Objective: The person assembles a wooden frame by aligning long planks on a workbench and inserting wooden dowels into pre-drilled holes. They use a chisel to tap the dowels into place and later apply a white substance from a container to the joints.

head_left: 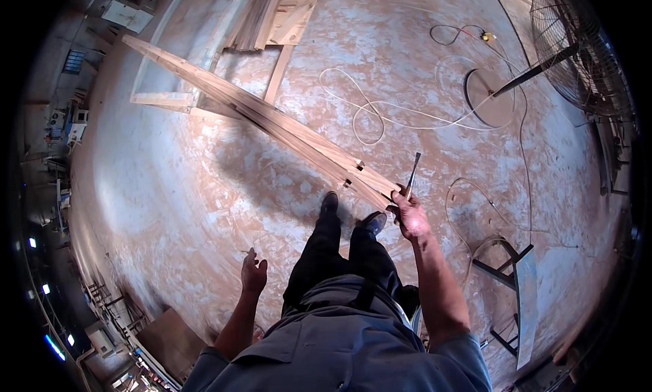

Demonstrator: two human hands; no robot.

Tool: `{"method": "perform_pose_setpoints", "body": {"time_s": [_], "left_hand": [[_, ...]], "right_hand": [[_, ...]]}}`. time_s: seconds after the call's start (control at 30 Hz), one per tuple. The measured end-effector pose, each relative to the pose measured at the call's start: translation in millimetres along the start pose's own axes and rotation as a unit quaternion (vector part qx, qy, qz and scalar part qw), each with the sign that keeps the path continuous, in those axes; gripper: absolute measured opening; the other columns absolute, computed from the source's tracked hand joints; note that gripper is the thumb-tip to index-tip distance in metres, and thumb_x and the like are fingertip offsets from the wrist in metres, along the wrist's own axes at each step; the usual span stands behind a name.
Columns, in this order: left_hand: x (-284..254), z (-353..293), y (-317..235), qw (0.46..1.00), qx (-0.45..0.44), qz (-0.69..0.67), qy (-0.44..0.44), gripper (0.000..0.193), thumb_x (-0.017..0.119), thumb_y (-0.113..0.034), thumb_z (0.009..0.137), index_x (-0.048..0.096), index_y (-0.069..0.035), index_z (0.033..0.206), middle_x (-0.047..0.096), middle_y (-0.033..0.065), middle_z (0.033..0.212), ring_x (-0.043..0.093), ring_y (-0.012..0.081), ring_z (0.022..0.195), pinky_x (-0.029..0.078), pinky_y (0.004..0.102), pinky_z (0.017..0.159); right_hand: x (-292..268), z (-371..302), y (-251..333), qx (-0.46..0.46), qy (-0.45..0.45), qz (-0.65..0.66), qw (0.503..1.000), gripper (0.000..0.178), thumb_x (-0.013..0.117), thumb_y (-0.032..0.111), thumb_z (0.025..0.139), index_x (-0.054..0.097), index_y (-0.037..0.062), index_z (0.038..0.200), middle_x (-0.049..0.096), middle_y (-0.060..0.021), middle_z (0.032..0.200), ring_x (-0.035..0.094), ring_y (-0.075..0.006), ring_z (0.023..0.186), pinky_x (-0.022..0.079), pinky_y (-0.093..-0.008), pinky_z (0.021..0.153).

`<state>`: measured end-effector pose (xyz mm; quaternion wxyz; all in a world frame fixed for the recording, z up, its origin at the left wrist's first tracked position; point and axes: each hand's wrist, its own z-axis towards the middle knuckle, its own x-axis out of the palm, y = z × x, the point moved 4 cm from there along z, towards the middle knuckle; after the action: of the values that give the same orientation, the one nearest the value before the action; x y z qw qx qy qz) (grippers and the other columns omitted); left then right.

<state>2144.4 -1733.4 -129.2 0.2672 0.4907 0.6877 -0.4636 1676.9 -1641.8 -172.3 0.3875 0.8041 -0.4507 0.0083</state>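
The right hand has its grip closed around the near end of a long wooden plank bundle, and the same hand also holds a thin dark tool, maybe a chisel, which points up and away from the fingers. The planks look like several boards lying together, with a notch cut near the held end. From the right hand the bundle runs far away to the upper left, raised above the floor, and its shadow falls on the floor below it.

The left hand is well apart from the bundle, lower and to the left of it. Its grip is open, the fingers loosely curled, and it holds nothing.

Under the held end of the bundle are the person's two dark shoes on the dusty floor. Beyond the far part of the bundle lies a wooden frame. To the right of the bundle, pale cables lie in loops on the floor, and further right a standing fan with a round base.
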Motion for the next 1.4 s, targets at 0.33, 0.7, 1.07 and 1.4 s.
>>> {"method": "perform_pose_setpoints", "body": {"time_s": [0.33, 0.7, 1.07, 1.4], "left_hand": [[8.5, -13.9, 14.0, 0.999, -0.029, -0.007, 0.017, 0.058, 0.061, -0.016, 0.084, 0.042, 0.006, 0.135, 0.057, 0.026, 0.12, 0.062, 0.0341, 0.098, 0.051, 0.0409, 0.085], [3.2, -3.0, -2.4, 1.0, -0.006, 0.005, 0.014, 0.057, 0.06, -0.017, 0.085, 0.042, 0.006, 0.134, 0.057, 0.0261, 0.12, 0.062, 0.033, 0.097, 0.05, 0.0407, 0.085], [1.3, -0.9, 1.2, 1.0, -0.002, 0.011, 0.025, 0.058, 0.06, -0.017, 0.086, 0.04, 0.005, 0.136, 0.057, 0.0252, 0.119, 0.061, 0.0319, 0.097, 0.05, 0.0408, 0.084], [-3.2, 3.1, -3.4, 1.0, 0.012, 0.022, 0.016, 0.058, 0.06, -0.017, 0.086, 0.041, 0.005, 0.136, 0.057, 0.0243, 0.119, 0.061, 0.0306, 0.096, 0.05, 0.0402, 0.084]], "right_hand": [[5.8, -9.4, 12.3, -0.065, -0.029, -0.1, 0.992, 0.063, 0.069, 0.035, 0.086, 0.047, 0.0002, 0.134, 0.061, -0.0096, 0.107, 0.057, -0.0163, 0.088, 0.04, -0.0264, 0.062], [14.0, -21.3, 22.0, -0.075, -0.029, -0.136, 0.987, 0.05, 0.064, 0.026, 0.09, 0.051, -0.0033, 0.128, 0.061, -0.0092, 0.115, 0.052, -0.0168, 0.109, 0.039, -0.0317, 0.098], [22.2, -29.6, 31.1, -0.093, -0.029, -0.123, 0.988, 0.048, 0.065, 0.022, 0.09, 0.048, -0.0004, 0.13, 0.06, -0.0083, 0.117, 0.05, -0.0162, 0.112, 0.038, -0.0318, 0.1], [21.6, -30.9, 33.5, -0.118, -0.026, -0.133, 0.984, 0.052, 0.067, 0.026, 0.089, 0.049, -0.0006, 0.13, 0.06, -0.0076, 0.115, 0.05, -0.0154, 0.11, 0.038, -0.0319, 0.098]]}}
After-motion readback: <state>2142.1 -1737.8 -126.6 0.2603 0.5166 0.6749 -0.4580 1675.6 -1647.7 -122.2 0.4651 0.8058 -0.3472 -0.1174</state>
